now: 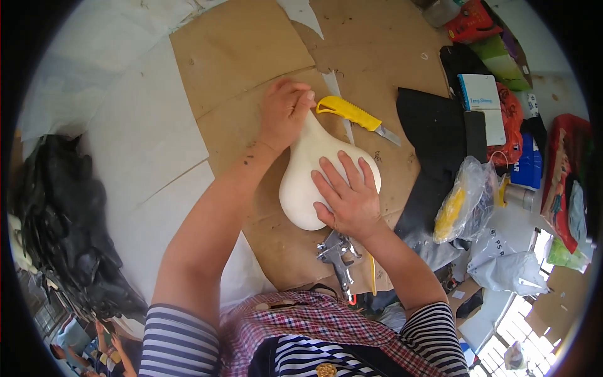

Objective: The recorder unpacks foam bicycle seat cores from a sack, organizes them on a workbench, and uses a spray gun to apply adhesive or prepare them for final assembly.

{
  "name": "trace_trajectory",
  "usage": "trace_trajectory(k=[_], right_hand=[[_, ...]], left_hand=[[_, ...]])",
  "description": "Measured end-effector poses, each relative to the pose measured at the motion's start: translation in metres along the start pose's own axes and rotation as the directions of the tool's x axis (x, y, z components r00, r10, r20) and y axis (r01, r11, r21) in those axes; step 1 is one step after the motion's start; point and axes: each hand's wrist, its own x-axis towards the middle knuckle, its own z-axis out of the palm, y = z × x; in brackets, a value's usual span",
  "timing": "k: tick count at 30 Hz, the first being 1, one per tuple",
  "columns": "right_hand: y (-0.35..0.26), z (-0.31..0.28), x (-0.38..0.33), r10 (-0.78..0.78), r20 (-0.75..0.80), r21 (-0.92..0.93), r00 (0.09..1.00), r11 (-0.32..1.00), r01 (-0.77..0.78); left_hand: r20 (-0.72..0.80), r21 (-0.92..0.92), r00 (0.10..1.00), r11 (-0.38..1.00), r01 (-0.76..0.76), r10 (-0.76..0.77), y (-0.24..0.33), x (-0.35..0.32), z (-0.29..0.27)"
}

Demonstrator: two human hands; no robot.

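Note:
A smooth cream-white pear-shaped piece (300,182) lies on brown cardboard in front of me, its narrow neck pointing away and its rounded end toward me. My left hand (286,113) is closed around the tip of the neck, which its fingers mostly hide. Spread flat on the broad end is my right hand (348,195), fingers apart, pressing against the surface without gripping it. Just right of the neck rests a yellow-handled knife (352,113) with a short metal blade. Between the rounded end and my body sits a silver spray gun (340,256).
Brown cardboard (245,56) and white sheeting (144,125) cover the table. At left is a heap of limp black pieces (63,226). On the right are black sheet material (427,144), a white-and-blue box (483,94) and plastic bags (468,201). Another person's arms (116,349) show lower left.

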Motion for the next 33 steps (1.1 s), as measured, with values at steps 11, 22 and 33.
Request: trace_trajectory(k=[11, 22, 33], right_hand=[[0.027, -0.011, 0.017, 0.134, 0.01, 0.079, 0.991, 0.988, -0.134], [0.148, -0.006, 0.069, 0.477, 0.208, -0.328, 0.854, 0.856, -0.399], [0.209, -0.049, 0.052, 0.223, -0.312, -0.173, 0.924, 0.942, -0.286]], left_hand=[[-0.056, -0.24, 0.696, 0.686, 0.687, -0.716, 0.041, -0.072, -0.047], [-0.003, -0.282, 0.753, 0.723, 0.631, -0.658, 0.087, -0.074, -0.016], [-0.031, -0.262, 0.809, 0.786, 0.561, -0.587, 0.099, -0.047, 0.056]])
